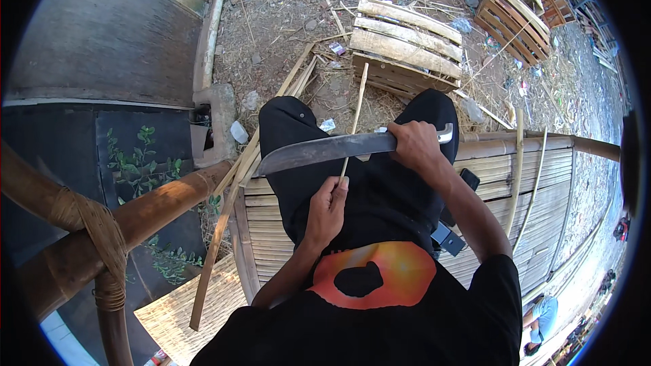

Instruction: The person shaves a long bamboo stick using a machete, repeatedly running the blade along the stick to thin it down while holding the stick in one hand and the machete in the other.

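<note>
My right hand (417, 147) is closed round the handle of a machete (325, 152), whose pale handle end sticks out to the right of my fist. Its broad grey blade reaches left across my lap, over both thighs. In my left hand (328, 211) a thin bamboo strip (359, 105) is pinched between thumb and fingers. The strip points up and away from me, and the blade crosses it just beyond my left fingertips. Whether the edge bites into the strip I cannot tell.
I sit on a slatted bamboo bench (498, 186). Long bamboo strips (224, 230) lean at my left beside a thick lashed bamboo rail (152, 207). Wooden crates (407, 37) stand on the littered ground ahead. A phone (469, 177) lies right of me; a person (542, 318) is far off at lower right.
</note>
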{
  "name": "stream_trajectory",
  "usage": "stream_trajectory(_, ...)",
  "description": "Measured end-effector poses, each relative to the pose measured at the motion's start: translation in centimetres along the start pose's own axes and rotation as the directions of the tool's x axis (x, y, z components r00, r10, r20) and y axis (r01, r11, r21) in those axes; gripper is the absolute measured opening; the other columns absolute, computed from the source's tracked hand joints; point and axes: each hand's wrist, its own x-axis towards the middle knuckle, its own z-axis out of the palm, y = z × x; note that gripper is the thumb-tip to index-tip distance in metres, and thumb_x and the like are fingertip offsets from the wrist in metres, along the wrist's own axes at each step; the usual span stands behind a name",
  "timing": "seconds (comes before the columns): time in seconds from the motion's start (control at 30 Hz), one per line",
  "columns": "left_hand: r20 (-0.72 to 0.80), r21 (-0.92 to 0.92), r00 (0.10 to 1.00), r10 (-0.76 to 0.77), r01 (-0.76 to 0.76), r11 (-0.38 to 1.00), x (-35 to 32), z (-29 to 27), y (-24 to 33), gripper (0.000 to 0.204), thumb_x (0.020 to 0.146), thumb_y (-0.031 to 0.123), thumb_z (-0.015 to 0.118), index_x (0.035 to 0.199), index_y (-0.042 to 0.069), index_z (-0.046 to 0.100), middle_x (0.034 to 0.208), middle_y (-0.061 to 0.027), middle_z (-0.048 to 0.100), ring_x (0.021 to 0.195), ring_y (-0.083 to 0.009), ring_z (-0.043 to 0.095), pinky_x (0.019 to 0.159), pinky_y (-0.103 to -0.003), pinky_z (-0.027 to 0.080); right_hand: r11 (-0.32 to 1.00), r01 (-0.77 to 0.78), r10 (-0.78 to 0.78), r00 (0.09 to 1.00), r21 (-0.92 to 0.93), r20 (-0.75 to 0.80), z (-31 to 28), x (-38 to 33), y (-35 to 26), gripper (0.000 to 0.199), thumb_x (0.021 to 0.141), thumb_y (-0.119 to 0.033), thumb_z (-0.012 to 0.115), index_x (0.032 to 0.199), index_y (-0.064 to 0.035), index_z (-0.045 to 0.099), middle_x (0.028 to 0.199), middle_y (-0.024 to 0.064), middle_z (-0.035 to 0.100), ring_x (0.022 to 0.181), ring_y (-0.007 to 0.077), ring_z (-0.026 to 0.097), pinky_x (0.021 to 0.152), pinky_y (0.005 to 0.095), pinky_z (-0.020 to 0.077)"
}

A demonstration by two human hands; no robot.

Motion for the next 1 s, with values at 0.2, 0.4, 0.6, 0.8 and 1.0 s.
stream_trajectory(0.2,-0.047,-0.074,0.996,0.078,-0.081,0.994,0.4,0.3,0.0,0.026,0.103,0.026,0.051,0.094,0.003,0.059,0.060,0.0069,0.038,0.051,-0.0007,0.034,0.045,-0.020,0.025,0.998,0.022,-0.023,0.999,0.064,0.022,-0.5,-1.7,-2.8,0.025,0.072,-0.025,0.070,0.090,-0.0086,0.064,0.069,0.0163,0.067,0.067,0.0369,0.068,0.062,0.0476,0.0529)
stream_trajectory(0.4,-0.068,0.021,0.988,0.140,-0.139,0.990,0.1,0.0,0.1,0.026,0.103,0.025,0.050,0.096,0.002,0.059,0.061,0.0071,0.038,0.052,-0.0008,0.033,0.047,-0.020,0.025,1.000,0.012,-0.013,1.000,0.020,0.017,-1.6,0.0,-2.5,0.017,0.077,-0.022,0.061,0.087,-0.0100,0.064,0.070,0.0171,0.067,0.068,0.0383,0.067,0.062,0.0489,0.0516)
stream_trajectory(0.6,-0.083,-0.004,0.992,0.093,-0.094,0.996,0.1,0.3,-0.2,0.027,0.103,0.025,0.050,0.097,0.001,0.060,0.061,0.0064,0.038,0.054,-0.0008,0.033,0.047,-0.021,0.026,0.996,-0.057,0.057,0.998,-0.069,-0.003,-3.0,0.3,-0.1,0.023,0.073,-0.024,0.068,0.089,-0.0080,0.064,0.071,0.0174,0.067,0.070,0.0383,0.068,0.063,0.0482,0.0525)
stream_trajectory(0.8,-0.072,0.111,0.979,0.193,-0.184,0.977,0.2,1.4,-0.3,0.028,0.103,0.025,0.051,0.098,-0.001,0.062,0.061,0.0048,0.041,0.054,-0.0019,0.035,0.048,-0.023,0.028,0.996,0.090,-0.088,0.987,-0.009,0.138,-2.5,-1.7,-4.7,0.019,0.077,-0.022,0.063,0.090,-0.0076,0.062,0.070,0.0168,0.067,0.068,0.0362,0.069,0.063,0.0474,0.0534)
stream_trajectory(1.0,-0.042,0.102,0.992,0.122,-0.117,0.988,0.0,1.1,-0.1,0.028,0.103,0.024,0.050,0.100,-0.001,0.062,0.060,0.0059,0.038,0.054,-0.0017,0.033,0.047,-0.023,0.026,0.987,-0.118,0.111,0.991,-0.105,-0.072,-2.8,1.9,2.1,0.015,0.074,-0.022,0.065,0.079,-0.0079,0.066,0.070,0.0166,0.066,0.068,0.0369,0.067,0.063,0.0467,0.0532)
